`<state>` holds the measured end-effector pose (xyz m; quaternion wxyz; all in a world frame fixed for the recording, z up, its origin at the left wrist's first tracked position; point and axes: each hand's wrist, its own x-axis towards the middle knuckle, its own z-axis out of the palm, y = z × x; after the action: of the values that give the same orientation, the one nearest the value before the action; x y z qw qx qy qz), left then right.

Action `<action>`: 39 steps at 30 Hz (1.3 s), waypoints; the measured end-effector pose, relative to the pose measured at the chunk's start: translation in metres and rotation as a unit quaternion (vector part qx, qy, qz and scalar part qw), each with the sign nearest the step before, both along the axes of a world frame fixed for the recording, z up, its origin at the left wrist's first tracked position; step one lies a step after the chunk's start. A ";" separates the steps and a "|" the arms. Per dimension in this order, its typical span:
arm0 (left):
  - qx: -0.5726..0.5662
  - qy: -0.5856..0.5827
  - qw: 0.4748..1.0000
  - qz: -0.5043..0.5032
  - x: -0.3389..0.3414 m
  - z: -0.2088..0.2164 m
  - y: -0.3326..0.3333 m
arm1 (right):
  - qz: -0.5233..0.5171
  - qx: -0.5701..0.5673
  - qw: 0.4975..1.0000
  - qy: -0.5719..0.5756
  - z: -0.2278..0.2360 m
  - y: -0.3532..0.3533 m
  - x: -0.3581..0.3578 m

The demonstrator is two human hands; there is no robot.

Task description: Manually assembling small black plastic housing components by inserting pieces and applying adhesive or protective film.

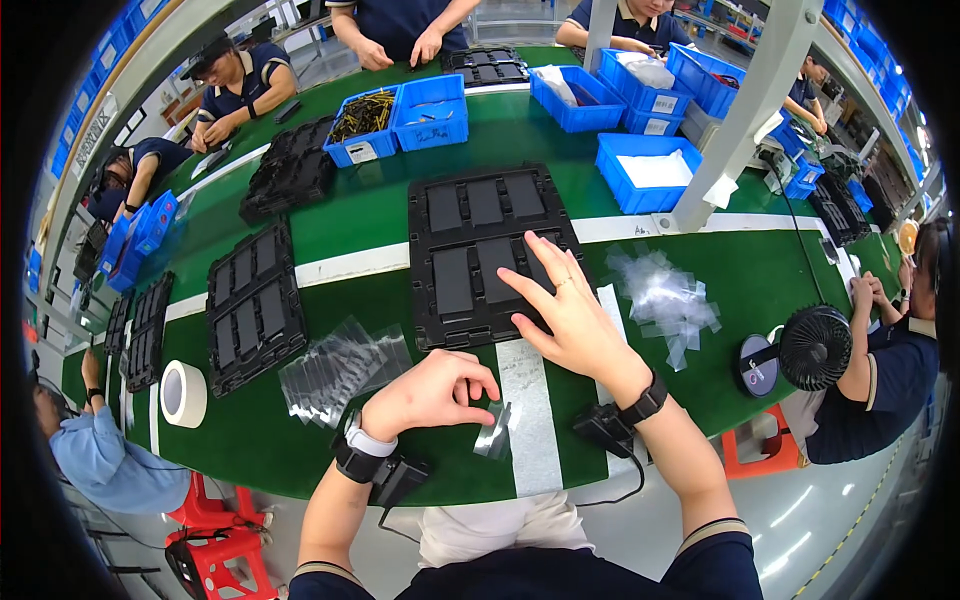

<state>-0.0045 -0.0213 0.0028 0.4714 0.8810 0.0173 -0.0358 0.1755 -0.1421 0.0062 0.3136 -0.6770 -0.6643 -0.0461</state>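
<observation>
Near the table's front edge, my left hand [428, 393] is closed, its thumb and forefinger bent around a small piece of clear plastic film [492, 436]. My right hand [572, 312] has its fingers spread over the lower right part of a black tray [424, 240]; whether the fingertips touch it cannot be told. Dark flat rectangular pieces [453, 281] lie in the tray's compartments. Beside my left hand spreads a pile of clear film strips [335, 372]. Another heap of clear films [662, 300] lies to the right of the tray.
A white tape roll [183, 394] and another filled black tray [252, 305] lie left. Blue bins [432, 112] stand beyond, near a metal post [745, 120]. A small black fan [815, 347] is at right. Co-workers [240, 80] sit around the green table [370, 215].
</observation>
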 end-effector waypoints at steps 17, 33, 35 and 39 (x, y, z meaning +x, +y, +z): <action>-0.183 -0.166 0.918 0.309 0.009 -0.008 -0.013 | 0.091 -0.007 0.909 0.406 0.002 -0.004 -0.017; -0.298 -0.145 0.921 0.202 0.008 -0.011 -0.014 | 0.122 -0.076 0.904 0.404 0.004 -0.004 -0.011; -0.313 -0.149 0.911 0.222 0.009 -0.013 -0.015 | 0.087 -0.022 0.918 0.387 0.004 -0.004 -0.003; -0.163 -0.042 0.973 0.160 0.009 -0.007 -0.022 | -0.159 0.182 0.933 0.266 0.014 -0.016 0.061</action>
<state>0.0041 -0.0436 -0.0047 0.6084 0.7789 0.1327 0.0746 0.2367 -0.1585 0.0204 0.5851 -0.6927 -0.4203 -0.0339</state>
